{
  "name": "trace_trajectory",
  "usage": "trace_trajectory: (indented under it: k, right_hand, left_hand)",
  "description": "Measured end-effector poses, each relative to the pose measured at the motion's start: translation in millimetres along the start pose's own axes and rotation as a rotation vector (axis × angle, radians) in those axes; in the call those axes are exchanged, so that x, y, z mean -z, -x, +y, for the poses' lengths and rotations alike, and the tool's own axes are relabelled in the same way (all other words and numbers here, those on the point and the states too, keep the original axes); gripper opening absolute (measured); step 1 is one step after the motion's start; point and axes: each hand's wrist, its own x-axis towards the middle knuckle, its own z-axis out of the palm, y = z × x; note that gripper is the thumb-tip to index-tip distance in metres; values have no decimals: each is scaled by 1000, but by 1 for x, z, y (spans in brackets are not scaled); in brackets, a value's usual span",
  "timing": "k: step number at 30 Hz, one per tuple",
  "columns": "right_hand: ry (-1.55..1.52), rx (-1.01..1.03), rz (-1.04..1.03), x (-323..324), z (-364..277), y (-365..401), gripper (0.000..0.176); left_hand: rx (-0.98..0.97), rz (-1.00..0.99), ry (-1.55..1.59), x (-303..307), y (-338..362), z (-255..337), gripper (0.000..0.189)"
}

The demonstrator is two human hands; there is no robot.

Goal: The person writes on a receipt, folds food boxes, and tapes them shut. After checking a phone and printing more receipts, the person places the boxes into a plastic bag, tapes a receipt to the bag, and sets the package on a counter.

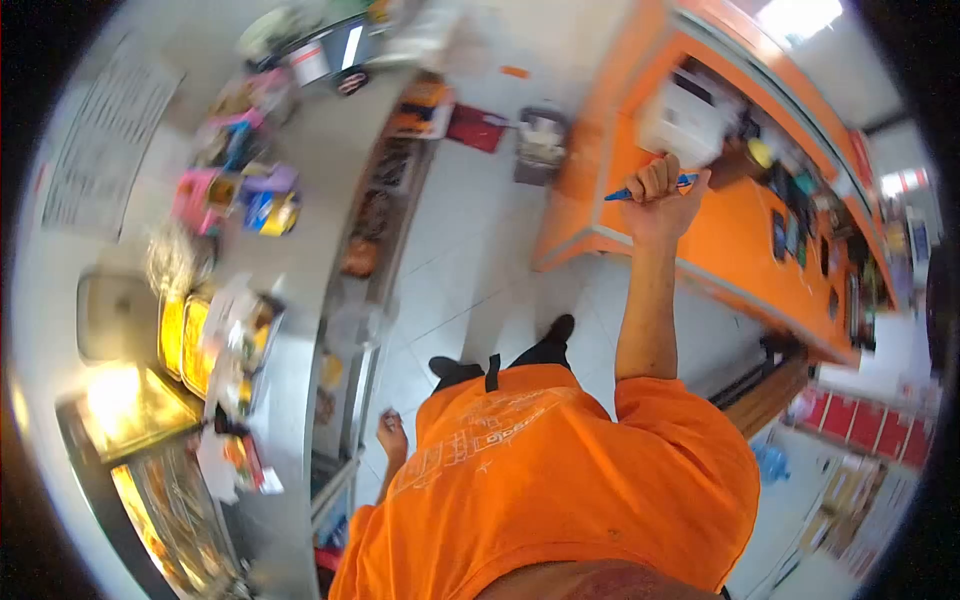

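Note:
Raised in front of the orange counter, my right hand [660, 195] is closed around a blue pen [620, 194]. Both ends of the pen stick out of the fist. My left hand [392, 432] hangs low by my side, close to the edge of the long grey counter [335, 190]. Its fingers look bent, but they are small and blurred, so what they hold, if anything, does not show.
The orange counter [735, 235] stands ahead on the right, with a white box-shaped machine [688, 118] on it. A grey bin [541, 145] stands on the tiled floor [450, 265]. Leftward, a lit glass display case [125, 410] and a pink container [195, 200] line the grey counter.

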Motion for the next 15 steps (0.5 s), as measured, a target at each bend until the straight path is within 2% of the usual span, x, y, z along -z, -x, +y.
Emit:
trace_trajectory:
  k: [1, 2, 3, 4, 5, 6, 7, 10, 11, 13, 14, 15]
  right_hand:
    - [-42, -38, 15, -16, 37, -7, 56]
    - [-81, -84, 32, -29, 76, -12, 55]
    - [-113, -130, 60, -37, 116, -15, 54]
    - [-142, -208, -39, -41, 145, -20, 51]
    - [-148, -219, 20, -55, 178, -21, 49]
    - [-139, -238, 78, -66, 210, -20, 47]
    - [-133, -259, 140, -71, 240, -21, 45]
    - [-164, -628, -41, -30, 300, -39, 37]
    - [-111, -672, 104, -22, 324, -41, 29]
    - [0, -721, 384, -21, 366, -46, 18]
    - [162, -582, 573, -48, 398, -34, 27]
    - [242, -656, 580, -44, 412, -35, 30]
  left_hand:
    - [-70, 42, -113, 28, -11, 18, 25]
    - [-83, 223, 33, 26, -32, -12, 24]
    - [-43, 202, -68, 50, -47, 8, 23]
    - [-86, 247, -13, 69, -64, 16, 23]
    - [-61, 310, 120, 76, -91, -19, 23]
    - [-88, 366, 103, 86, -108, -12, 22]
    - [-42, 394, 169, 107, -119, 21, 23]
    - [-127, 469, 2, 143, -173, 32, 27]
    - [-160, 503, -35, 140, -189, 31, 28]
    - [-19, 653, -114, 147, -216, 46, 29]
    - [49, 722, -155, 152, -230, 48, 29]
    - [88, 756, -37, 152, -247, 34, 30]
